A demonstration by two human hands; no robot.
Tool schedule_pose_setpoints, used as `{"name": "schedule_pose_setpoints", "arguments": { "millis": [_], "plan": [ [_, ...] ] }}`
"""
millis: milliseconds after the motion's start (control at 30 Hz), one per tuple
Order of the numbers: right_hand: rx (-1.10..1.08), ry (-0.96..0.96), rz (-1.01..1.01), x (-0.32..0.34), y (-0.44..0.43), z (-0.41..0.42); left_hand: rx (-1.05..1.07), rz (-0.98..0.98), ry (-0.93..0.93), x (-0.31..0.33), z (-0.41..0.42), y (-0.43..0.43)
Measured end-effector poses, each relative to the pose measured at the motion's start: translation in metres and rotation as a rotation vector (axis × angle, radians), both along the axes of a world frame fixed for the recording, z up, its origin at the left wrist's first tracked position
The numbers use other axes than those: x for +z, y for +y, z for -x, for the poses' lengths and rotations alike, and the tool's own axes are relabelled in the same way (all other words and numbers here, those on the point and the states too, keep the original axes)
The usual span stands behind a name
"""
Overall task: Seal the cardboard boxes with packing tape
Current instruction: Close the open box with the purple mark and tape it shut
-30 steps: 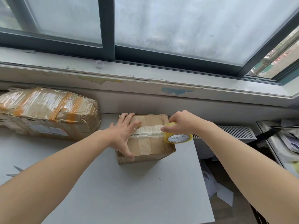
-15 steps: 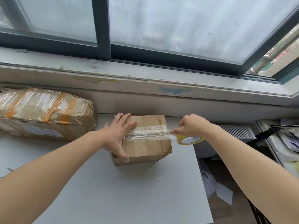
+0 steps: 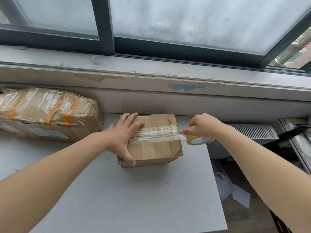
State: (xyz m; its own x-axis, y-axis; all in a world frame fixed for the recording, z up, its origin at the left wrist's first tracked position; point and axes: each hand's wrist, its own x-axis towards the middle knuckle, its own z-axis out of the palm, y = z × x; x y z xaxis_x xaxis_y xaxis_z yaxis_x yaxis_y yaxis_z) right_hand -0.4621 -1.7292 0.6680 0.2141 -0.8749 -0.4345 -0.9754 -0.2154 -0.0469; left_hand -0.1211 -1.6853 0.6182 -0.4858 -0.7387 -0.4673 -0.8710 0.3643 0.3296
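The left hand (image 3: 123, 135) lies flat with spread fingers on the left end of the small cardboard box (image 3: 154, 145), thumb down its front face. The box sits on the grey table (image 3: 134, 199), clear tape (image 3: 158, 134) running across its top. Just past the box's right edge, the right hand (image 3: 202, 126) grips the yellow tape roll (image 3: 199, 140). At far left lies a larger taped parcel (image 3: 48, 113).

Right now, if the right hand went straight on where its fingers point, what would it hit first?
Probably the small brown cardboard box, at its taped right top edge; the right hand looks level with it.
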Motion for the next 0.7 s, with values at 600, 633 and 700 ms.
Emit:
{"name": "schedule_pose_setpoints", "arguments": {
  "millis": [600,633,700],
  "plan": [
    [-0.090,-0.163,-0.116,-0.059,-0.004,0.014,-0.192,0.197,-0.244,-0.004,0.005,0.012],
    [-0.091,-0.170,-0.113,-0.061,-0.003,0.015,-0.231,0.262,-0.266,-0.007,0.008,0.019],
    [-0.088,-0.175,-0.111,-0.063,-0.001,0.016,-0.253,0.344,-0.248,-0.014,0.016,0.036]
  ]
}}
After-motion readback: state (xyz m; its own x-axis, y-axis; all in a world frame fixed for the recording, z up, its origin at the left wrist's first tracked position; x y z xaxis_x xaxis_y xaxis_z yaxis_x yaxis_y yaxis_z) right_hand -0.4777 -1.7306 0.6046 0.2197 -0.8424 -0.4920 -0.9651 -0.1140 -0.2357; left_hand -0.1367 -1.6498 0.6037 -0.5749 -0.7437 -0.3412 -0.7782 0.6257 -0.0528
